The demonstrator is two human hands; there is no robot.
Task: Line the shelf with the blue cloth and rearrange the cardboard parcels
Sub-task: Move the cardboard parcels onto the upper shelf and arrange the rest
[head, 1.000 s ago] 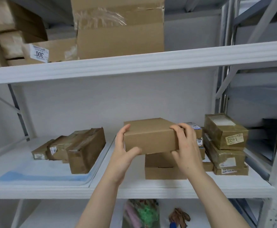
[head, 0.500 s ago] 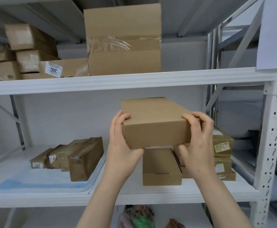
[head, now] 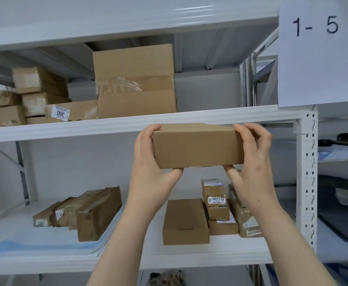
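Note:
A plain flat cardboard parcel is held up in the air, level with the front edge of the upper shelf. My left hand grips its left end and my right hand grips its right end, thumbs underneath. Below, the blue cloth covers the left part of the lower shelf, with several taped parcels lying on it. A second plain box and a stack of labelled parcels lie on the bare right part.
The upper shelf carries a large taped carton and several smaller boxes to its left. A white upright post stands at the right, with a paper sign reading "1- 5" above it. Bags show below the lower shelf.
Both hands have lifted the plain parcel off the box beneath it, from lower-shelf level up to the upper shelf's edge. The view has tilted upward.

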